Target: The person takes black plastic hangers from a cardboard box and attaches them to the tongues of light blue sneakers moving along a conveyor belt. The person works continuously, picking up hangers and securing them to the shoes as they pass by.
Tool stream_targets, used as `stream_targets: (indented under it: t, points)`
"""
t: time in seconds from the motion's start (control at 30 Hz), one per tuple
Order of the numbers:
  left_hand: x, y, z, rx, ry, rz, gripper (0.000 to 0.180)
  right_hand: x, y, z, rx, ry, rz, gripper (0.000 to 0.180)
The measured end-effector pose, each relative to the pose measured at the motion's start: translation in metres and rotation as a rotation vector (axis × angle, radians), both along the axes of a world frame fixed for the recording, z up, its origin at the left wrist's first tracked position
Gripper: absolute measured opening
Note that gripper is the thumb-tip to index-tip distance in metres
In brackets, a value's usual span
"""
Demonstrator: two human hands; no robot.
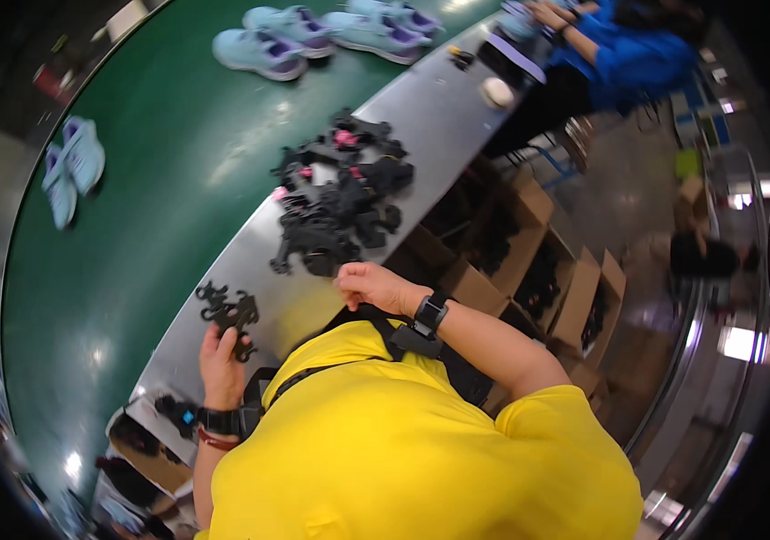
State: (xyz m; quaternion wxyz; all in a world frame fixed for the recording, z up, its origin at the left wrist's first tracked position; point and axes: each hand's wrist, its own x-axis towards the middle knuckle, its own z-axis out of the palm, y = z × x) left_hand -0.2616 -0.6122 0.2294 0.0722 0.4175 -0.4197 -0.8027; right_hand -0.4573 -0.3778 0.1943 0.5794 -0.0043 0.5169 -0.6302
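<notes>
My left hand (221, 367) is closed on a small bunch of dark hooked plastic pieces (232, 312), held up over the metal bench edge. Its thumb lies on the near side of the bunch. My right hand (374, 286) is in front of my body, just below the heap of black pieces, with its fingers curled together. Whatever those fingers may hold is too small or hidden to make out. On the metal ledge (452, 112), the heap of black pieces (340, 193) has a few pink bits among it.
Beyond the ledge runs a green belt (160, 171) carrying pale blue and purple shoes (263, 49), with another pair (74, 166) farther left. A co-worker in blue (642, 54) handles a shoe at upper right. Cardboard boxes (574, 301) with dark contents stand below the ledge.
</notes>
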Motion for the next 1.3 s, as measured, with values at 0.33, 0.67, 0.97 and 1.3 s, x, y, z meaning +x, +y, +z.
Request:
stream_targets:
  t: [0.33,0.67,0.97,1.3]
  points:
    - [-0.060,0.031,0.021,0.095,-0.010,-0.207,0.026,-0.057,0.148,-0.119,0.404,-0.163,-0.779,0.021]
    - [-0.109,0.075,0.052,0.288,0.150,-0.238,0.037,-0.136,0.137,-0.111,0.622,0.292,-0.232,0.032]
    - [-0.121,0.094,0.063,0.382,0.224,-0.223,0.034,-0.078,0.052,0.065,-0.335,0.142,0.168,0.045]
    - [-0.102,0.077,0.063,0.027,0.242,-0.266,0.030,-0.034,-0.001,0.086,-0.171,0.689,-0.090,0.053]
